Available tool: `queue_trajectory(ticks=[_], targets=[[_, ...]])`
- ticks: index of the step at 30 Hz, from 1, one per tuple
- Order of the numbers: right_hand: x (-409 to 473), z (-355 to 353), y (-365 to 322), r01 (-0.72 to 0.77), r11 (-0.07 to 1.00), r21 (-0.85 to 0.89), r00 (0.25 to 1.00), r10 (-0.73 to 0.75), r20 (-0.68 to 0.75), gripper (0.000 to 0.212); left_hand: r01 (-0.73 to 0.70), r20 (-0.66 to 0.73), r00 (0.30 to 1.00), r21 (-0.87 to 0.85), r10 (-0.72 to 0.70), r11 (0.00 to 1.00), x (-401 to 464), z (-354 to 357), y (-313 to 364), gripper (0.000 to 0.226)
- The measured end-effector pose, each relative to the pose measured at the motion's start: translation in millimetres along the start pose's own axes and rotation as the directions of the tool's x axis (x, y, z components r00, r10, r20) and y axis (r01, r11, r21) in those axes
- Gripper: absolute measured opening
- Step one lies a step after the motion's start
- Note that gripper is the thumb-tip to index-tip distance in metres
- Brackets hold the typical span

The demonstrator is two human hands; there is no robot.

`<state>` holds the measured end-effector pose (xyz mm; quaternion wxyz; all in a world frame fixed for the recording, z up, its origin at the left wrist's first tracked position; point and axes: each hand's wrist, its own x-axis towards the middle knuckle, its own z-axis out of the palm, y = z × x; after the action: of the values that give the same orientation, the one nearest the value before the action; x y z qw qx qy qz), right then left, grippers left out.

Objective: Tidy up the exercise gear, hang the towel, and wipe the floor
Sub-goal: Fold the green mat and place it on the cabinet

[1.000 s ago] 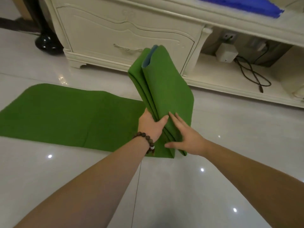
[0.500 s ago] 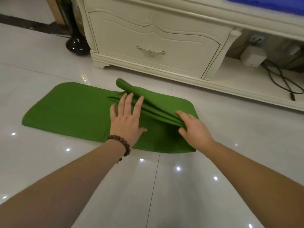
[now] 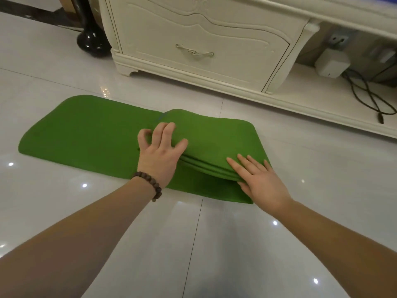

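A green exercise mat [image 3: 90, 130] lies on the glossy floor, its left half spread flat and its right half folded into a stack of several layers [image 3: 214, 143]. My left hand [image 3: 160, 151], with a bead bracelet at the wrist, rests on the stack's left edge, fingers bent over the top layer. My right hand [image 3: 257, 179] lies flat on the stack's near right corner with straight fingers, the thumb at the near edge of the layers. No towel is in view.
A cream cabinet [image 3: 204, 46] with one drawer stands just behind the mat. To its right, an open shelf holds a white box [image 3: 332, 64] and black cables [image 3: 365, 93]. A black vase base [image 3: 92, 43] stands at the cabinet's left. White tile floor [image 3: 193, 244] stretches in front.
The folded stack, held upright a second ago, has been laid down flat onto the spread mat. Both hands now press on top of it.
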<state>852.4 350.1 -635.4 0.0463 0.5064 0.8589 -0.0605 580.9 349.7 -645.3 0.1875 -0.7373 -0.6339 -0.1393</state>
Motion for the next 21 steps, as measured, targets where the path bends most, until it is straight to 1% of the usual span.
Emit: queue_trajectory(ticks=[3,5,7,8,9,10,11,12,13,14,17,19,21], targets=[[-2.1,22.4,-10.7,-0.067,0.998,-0.012,0.998,0.067,-0.006,0.080,-0.077,0.111,0.991,0.045,0.071,0.996,4.8,-1.7,-8.5,0.054],[-1.3,36.5,-16.7,-0.098,0.994,-0.037,0.995,0.098,-0.001,0.093,-0.083,0.165,0.983,0.038,0.076,0.996,11.7,-0.6,-12.7,0.046],[-0.3,50.9,-19.4,-0.113,0.991,-0.069,0.993,0.115,0.023,0.105,-0.057,0.239,0.970,0.019,0.051,0.998,12.8,6.7,-16.6,0.048],[0.5,58.4,-19.0,-0.118,0.990,-0.075,0.991,0.122,0.055,0.107,-0.044,0.308,0.951,0.015,0.038,0.999,8.5,14.0,-19.9,0.054],[2.0,65.2,-18.4,-0.114,0.990,-0.085,0.987,0.123,0.103,0.107,-0.034,0.407,0.913,0.009,0.027,0.999,1.7,23.9,-24.0,0.064],[3.7,70.1,-18.2,-0.102,0.989,-0.103,0.980,0.118,0.162,0.103,-0.026,0.522,0.852,-0.002,0.024,1.000,-6.8,33.9,-28.2,0.078],[5.8,74.2,-17.6,-0.086,0.988,-0.129,0.967,0.114,0.227,0.097,-0.022,0.634,0.772,-0.026,0.034,0.999,-15.8,43.4,-32.1,0.090],[8.7,76.8,-17.2,-0.074,0.986,-0.149,0.952,0.115,0.284,0.090,-0.019,0.720,0.692,-0.046,0.047,0.999,-23.9,51.4,-34.5,0.096],[11.5,78.3,-17.2,-0.077,0.984,-0.158,0.935,0.127,0.330,0.085,-0.022,0.767,0.640,-0.055,0.056,0.998,-30.7,59.3,-35.3,0.098],[14.3,79.3,-17.4,-0.087,0.983,-0.163,0.920,0.142,0.365,0.085,-0.029,0.782,0.621,-0.053,0.060,0.998,-35.8,65.4,-35.2,0.098],[20.8,80.3,-20.0,-0.078,0.973,-0.219,0.884,0.169,0.436,0.109,-0.029,0.771,0.635,-0.033,0.044,0.999,-42.5,75.0,-31.2,0.109],[24.4,81.6,-20.6,-0.056,0.964,-0.261,0.879,0.172,0.445,0.120,-0.034,0.773,0.633,-0.013,0.031,0.999,-46.2,78.8,-29.9,0.117],[28.2,82.2,-18.1,-0.047,0.960,-0.277,0.887,0.168,0.430,0.125,-0.032,0.766,0.643,0.009,0.014,0.999,-49.6,82.3,-29.3,0.120]])
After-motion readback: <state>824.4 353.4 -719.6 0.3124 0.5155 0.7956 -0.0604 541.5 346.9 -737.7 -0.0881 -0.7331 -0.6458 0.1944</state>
